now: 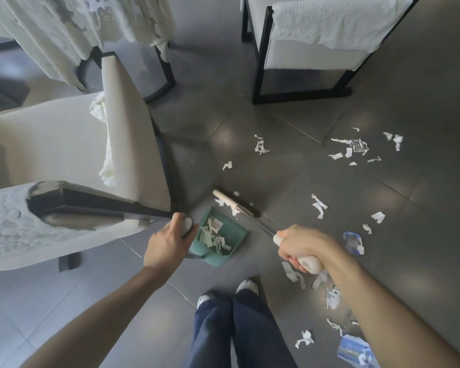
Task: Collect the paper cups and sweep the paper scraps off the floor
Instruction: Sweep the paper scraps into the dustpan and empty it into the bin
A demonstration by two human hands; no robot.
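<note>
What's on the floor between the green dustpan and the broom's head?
In the head view, only a few white paper scraps lie between the green plastic dustpan and the broom's dark-bristled head.

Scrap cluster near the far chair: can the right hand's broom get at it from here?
Probably yes: bare floor tiles lie between the broom head and the scrap cluster, nothing blocking; the right hand grips the handle.

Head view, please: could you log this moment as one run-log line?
left hand: grips dustpan handle | right hand: grips broom handle | broom head: at dustpan mouth | dustpan: holds scraps | floor: scraps remain
</note>
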